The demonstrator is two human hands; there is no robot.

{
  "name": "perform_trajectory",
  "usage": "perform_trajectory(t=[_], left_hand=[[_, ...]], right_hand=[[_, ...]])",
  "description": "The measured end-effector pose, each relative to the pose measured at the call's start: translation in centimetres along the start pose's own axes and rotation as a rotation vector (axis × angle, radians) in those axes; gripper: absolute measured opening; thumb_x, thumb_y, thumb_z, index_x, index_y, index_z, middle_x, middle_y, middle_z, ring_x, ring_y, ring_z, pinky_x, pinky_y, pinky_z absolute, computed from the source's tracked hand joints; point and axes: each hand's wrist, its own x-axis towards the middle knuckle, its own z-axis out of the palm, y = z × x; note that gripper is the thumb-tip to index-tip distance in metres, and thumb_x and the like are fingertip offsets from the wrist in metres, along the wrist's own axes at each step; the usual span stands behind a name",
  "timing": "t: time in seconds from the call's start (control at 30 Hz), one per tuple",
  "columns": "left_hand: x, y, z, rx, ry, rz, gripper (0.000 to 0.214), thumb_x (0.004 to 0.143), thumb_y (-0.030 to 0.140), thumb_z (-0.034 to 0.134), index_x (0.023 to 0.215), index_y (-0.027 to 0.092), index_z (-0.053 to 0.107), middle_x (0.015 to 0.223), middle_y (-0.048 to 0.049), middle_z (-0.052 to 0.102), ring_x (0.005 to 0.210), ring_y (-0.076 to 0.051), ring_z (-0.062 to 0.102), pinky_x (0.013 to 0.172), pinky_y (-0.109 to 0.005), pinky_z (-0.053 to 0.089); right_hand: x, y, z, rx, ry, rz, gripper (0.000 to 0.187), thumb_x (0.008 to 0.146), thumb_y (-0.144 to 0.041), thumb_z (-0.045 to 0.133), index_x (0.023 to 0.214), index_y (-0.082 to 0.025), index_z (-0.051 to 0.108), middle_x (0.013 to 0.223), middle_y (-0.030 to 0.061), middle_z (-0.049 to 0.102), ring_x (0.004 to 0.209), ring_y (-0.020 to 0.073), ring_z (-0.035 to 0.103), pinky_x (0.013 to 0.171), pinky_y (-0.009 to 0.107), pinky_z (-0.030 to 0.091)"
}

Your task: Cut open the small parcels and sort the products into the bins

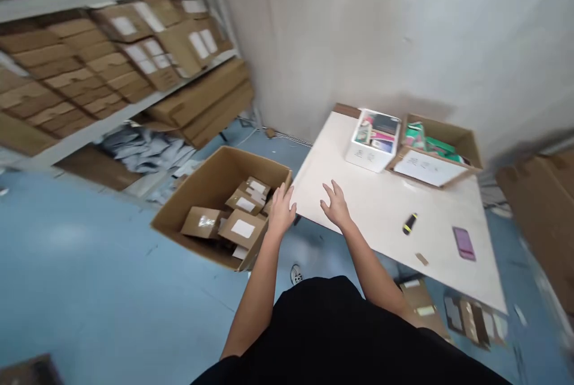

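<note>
My left hand (pixel 281 210) is in front of the right edge of a large open carton (pixel 179 207), fingers apart and nothing in them; whether it touches the carton I cannot tell. Several small labelled cardboard boxes (pixel 243 229) lie inside that carton. Over the near left edge of a white table (pixel 359 205), my right hand (pixel 336 205) hangs with its fingers spread, holding nothing. Farther right on the tabletop are a black and yellow box cutter (pixel 409 223), a purple phone (pixel 464 243) and a small brown scrap (pixel 421 259).
At the table's back stand a white box (pixel 370 155) of colourful packets and an open cardboard box (pixel 466 144) with green packages. Shelves (pixel 112 116) stacked with cartons line the left. Flattened cardboard (pixel 424 301) lies under the table. A big brown carton (pixel 538 211) stands at right.
</note>
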Motion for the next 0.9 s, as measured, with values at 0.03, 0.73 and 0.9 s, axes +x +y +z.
perform_trajectory(t=[0.03,0.73,0.9], left_hand=[[-0.8,-2.3,-1.6,0.009,0.038,-0.051,0.061,0.097,0.028,0.055,0.158,0.022,0.046,0.172,-0.0109,0.031,0.158,-0.035,0.027,0.13,-0.055,0.027],[-5.1,-26.4,-3.7,-0.055,0.112,-0.877,0.063,0.091,0.025,0.063,0.152,0.022,0.051,0.167,-0.016,0.039,0.152,-0.038,0.04,0.122,-0.055,0.04],[-1.5,-30.5,-2.8,-0.032,0.116,-0.883,0.063,0.091,0.024,0.062,0.153,0.023,0.049,0.168,-0.0149,0.037,0.152,-0.036,0.041,0.123,-0.054,0.039]], right_hand=[[1.2,-2.0,1.9,0.012,-0.038,-0.044,0.063,0.094,-0.026,0.061,0.156,-0.024,0.05,0.17,0.0125,0.03,0.156,0.0343,0.03,0.124,0.059,0.034],[19.2,-15.9,27.8,0.121,-0.613,-0.444,0.067,0.092,-0.025,0.06,0.158,-0.022,0.047,0.17,0.0138,0.03,0.156,0.0338,0.031,0.124,0.054,0.037],[23.5,-15.9,33.6,0.106,-0.704,-0.427,0.067,0.093,-0.026,0.06,0.158,-0.022,0.047,0.17,0.0136,0.03,0.156,0.0335,0.03,0.122,0.053,0.039]])
